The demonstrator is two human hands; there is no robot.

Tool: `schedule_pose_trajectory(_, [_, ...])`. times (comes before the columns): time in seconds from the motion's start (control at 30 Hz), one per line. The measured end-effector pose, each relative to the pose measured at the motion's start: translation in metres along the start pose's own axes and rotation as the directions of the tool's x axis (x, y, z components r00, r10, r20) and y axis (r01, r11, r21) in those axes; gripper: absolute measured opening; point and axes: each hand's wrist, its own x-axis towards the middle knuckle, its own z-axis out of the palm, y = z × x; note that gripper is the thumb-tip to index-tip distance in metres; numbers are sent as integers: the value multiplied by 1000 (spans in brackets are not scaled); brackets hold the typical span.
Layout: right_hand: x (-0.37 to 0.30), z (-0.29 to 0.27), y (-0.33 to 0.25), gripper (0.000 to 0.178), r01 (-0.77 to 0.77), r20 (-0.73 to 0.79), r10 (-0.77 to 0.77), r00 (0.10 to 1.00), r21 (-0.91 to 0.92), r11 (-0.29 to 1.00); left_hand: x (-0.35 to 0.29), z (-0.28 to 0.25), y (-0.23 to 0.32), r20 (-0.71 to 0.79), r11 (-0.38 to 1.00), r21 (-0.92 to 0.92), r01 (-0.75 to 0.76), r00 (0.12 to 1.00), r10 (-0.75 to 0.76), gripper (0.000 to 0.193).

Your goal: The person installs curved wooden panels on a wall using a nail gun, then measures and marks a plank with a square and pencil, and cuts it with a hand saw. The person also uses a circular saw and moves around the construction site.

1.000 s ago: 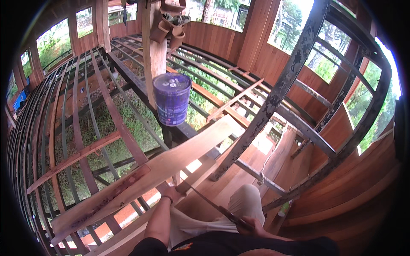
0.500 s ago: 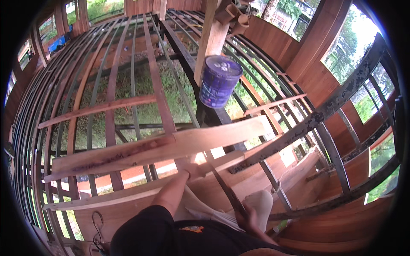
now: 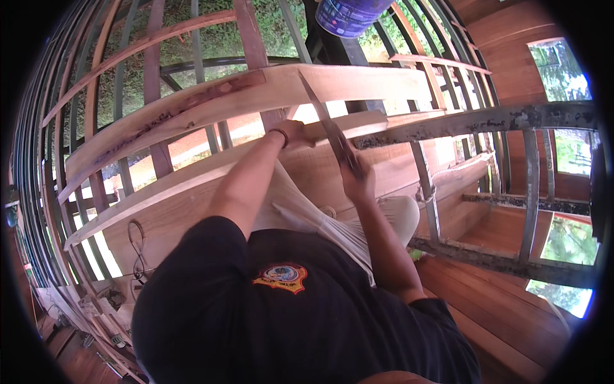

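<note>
My right hand (image 3: 358,182) is closed around the handle of a handsaw (image 3: 318,101), whose blade points away from me. The blade crosses a long narrow timber (image 3: 355,124) just to the right of my left hand (image 3: 294,135). With its fingers wrapped over that timber, my left hand holds it beside the saw. Past the timber lies a wide pale plank (image 3: 281,91) with a dark rough edge, and the saw's far end overlaps it in the view. How deep the blade sits in the timber cannot be made out.
Open floor joists (image 3: 153,83) with gaps down to the ground stretch ahead and left. A dark metal ladder-like frame (image 3: 473,119) stands close on my right. A purple bucket (image 3: 350,15) is beyond the plank. A thin looped cord (image 3: 136,240) hangs at left.
The view has tipped down, showing more of my torso and less of the bucket. My right hand has pushed the saw forward, closer to the timber. My left hand keeps its grip.
</note>
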Motion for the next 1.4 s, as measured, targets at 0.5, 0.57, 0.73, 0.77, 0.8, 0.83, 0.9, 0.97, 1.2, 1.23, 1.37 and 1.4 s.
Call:
schedule_pose_trajectory(0.5, [-11, -2, -18, 12, -214, 76, 210, 975, 48, 976, -5, 1, -12, 50, 994, -105, 18, 999, -13, 81])
schedule_pose_trajectory(0.57, [-76, -49, -27, 10, -104, 85, 110, 990, -67, 992, -15, 1, -26, 33, 993, -62, 99, 995, -97, 81])
schedule_pose_trajectory(0.73, [-103, -74, 5, 13, -110, 135, 119, 984, -73, 991, -15, -1, -12, 39, 994, -70, 85, 996, -82, 81])
schedule_pose_trajectory(0.77, [-61, -43, -1, 10, -62, 86, 64, 994, -29, 998, -12, 0, -2, 73, 998, -54, 38, 997, -34, 82])
schedule_pose_trajectory(0.8, [-22, -16, -5, 10, -15, 20, 15, 1000, 10, 1000, -1, -9, 6, 88, 1000, -21, -10, 996, 12, 82])
schedule_pose_trajectory(0.83, [20, 11, -5, 14, 43, -35, -41, 999, 56, 998, 14, -4, 2, 107, 997, -59, -52, 993, 58, 80])
schedule_pose_trajectory(0.9, [-15, -2, -2, 12, -111, 24, 112, 993, -16, 994, -6, 2, 0, 93, 999, -42, -9, 996, 13, 80])
schedule_pose_trajectory(0.97, [-65, -41, -21, 12, -218, 79, 228, 970, -115, 969, -26, -9, -16, 40, 994, -100, 52, 998, -48, 82])
schedule_pose_trajectory(1.2, [-53, -31, 13, 8, -71, 18, 73, 997, -83, 994, -8, -3, -1, 16, 997, -66, 35, 999, -34, 86])
schedule_pose_trajectory(1.23, [-14, -8, 7, 20, -74, 5, 74, 997, -9, 997, 6, -6, 1, 21, 999, -48, -13, 1000, 14, 82])
schedule_pose_trajectory(1.37, [-47, -28, -39, 12, -149, 107, 153, 982, -44, 988, -7, 6, -28, -15, 999, -42, 11, 1000, -12, 75])
schedule_pose_trajectory(1.4, [-78, -57, -46, 7, -183, 137, 190, 972, -62, 981, -7, -2, -37, -27, 994, -92, 55, 998, -58, 75])
